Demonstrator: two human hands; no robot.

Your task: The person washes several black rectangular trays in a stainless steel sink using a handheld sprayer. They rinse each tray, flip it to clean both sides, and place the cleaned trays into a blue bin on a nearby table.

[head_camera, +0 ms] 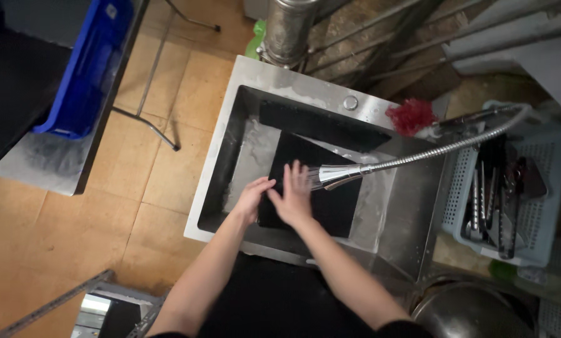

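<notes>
A black tray (321, 188) lies tilted in the steel sink (255, 112), its upper edge toward 12 o'clock and resting against the sink's far side. The left hand (253, 197) grips the tray's left edge at 9 o'clock, fingers curled over it. The right hand (295, 195) lies flat on the tray face, fingers spread and clamped on nothing. The two hands are just beside each other. A spray head (336, 174) on a flexible metal hose (455, 144) points at the right hand from 3 o'clock, and water streams onto the fingers. A red scrubber (410, 116) sits on the sink rim at 1 o'clock. A pale blue basket (543, 163) holding dark utensils stands at 3 o'clock of the sink. A blue crate (83, 75) sits at 10 o'clock, well apart.
</notes>
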